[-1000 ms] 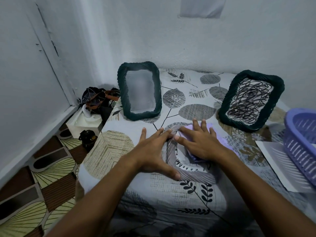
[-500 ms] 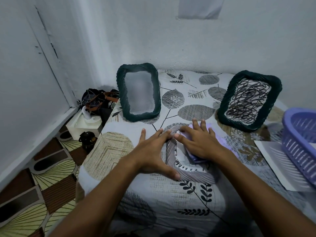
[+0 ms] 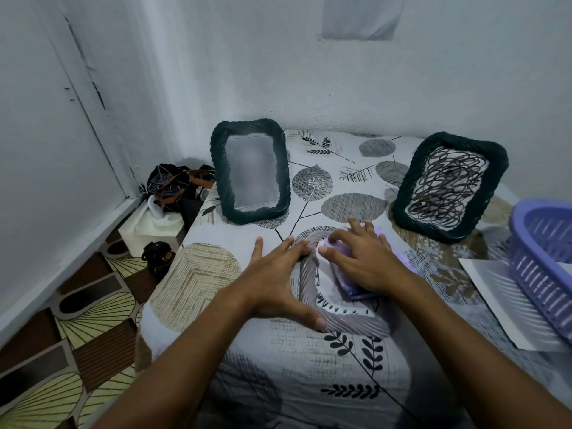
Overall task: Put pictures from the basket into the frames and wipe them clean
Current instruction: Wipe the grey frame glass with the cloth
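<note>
A grey ribbed picture frame (image 3: 349,320) lies flat on the patterned bedsheet in front of me. My left hand (image 3: 275,280) rests flat against its left edge, fingers spread and straight. My right hand (image 3: 362,261) presses a lilac cloth (image 3: 356,289) onto the frame's glass, fingers lightly bent over the cloth. Two dark green woven frames stand behind: the left one (image 3: 252,171) shows a blurred picture, the right one (image 3: 452,184) shows a black scribble picture. The purple basket (image 3: 544,261) sits at the right edge.
A white sheet of paper (image 3: 507,301) lies under the basket's near side. White walls close in behind and at left. Beside the bed on the floor are a white box (image 3: 148,230), a dark bag (image 3: 173,184) and a small black object (image 3: 158,255).
My right hand with the cloth has shifted slightly up and left across the frame's glass. My left hand stays put against the frame's edge.
</note>
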`<state>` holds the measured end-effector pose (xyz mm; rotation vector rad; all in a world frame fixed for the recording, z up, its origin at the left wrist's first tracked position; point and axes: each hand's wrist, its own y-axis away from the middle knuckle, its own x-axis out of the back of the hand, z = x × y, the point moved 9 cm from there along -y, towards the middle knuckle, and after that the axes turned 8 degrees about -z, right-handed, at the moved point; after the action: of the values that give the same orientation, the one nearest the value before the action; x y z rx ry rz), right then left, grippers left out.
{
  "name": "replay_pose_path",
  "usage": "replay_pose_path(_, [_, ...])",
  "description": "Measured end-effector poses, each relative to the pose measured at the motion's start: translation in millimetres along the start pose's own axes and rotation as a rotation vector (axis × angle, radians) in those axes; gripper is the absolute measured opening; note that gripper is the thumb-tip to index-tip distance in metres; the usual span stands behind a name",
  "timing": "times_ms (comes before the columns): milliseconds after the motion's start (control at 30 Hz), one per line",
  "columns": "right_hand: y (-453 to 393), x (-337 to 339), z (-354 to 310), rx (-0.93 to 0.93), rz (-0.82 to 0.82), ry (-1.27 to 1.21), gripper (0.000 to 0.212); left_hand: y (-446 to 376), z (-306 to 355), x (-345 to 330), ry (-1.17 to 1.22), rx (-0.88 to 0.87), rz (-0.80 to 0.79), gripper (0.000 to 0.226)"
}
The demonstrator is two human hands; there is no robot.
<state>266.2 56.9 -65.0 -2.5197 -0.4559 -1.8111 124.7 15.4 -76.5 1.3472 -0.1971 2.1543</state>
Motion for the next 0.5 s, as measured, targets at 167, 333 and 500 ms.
replay_pose_path(167, [0.5, -7.7, 0.8, -0.020, -0.080, 0.100, 0.075, 0.4, 0.2, -0.1, 0.005, -0.001, -0.001, 0.128])
replay_pose_path(333, [0.5, -8.9, 0.0, -0.035, -0.079, 0.098, 0.070, -0.5, -1.8, -1.4, 0.003, -0.005, 0.003, 0.130])
replay_pose_path(500, [1.1, -4.6, -5.1, -0.026, -0.015, 0.108, 0.067, -2.1, -3.6, -2.4, 0.001, -0.013, 0.008, 0.133])
